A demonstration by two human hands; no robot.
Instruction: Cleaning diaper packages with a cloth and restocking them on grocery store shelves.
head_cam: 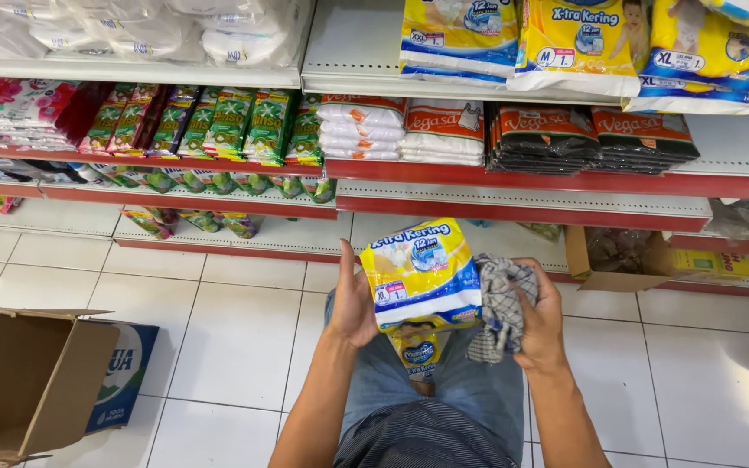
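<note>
Open cardboard box [32, 381] on white tile floor [227, 338], left. Red-edged shelves [522, 182] hold green sachets [236, 126], yellow diaper packs [578, 43], black bag stacks [543, 139].

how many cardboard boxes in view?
2. One open brown box on the floor at lower left; one torn box on the bottom shelf at right. Others may be hidden.

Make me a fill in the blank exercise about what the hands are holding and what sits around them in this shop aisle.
1. The left hand holds a yellow and blue plastic diaper pack, while the right hand grips a grey checked ____.
2. The open brown cardboard box stands on the white tiled ____.
3. The metal shelves have ____ front edges.

Missing words: cloth; floor; red
</note>
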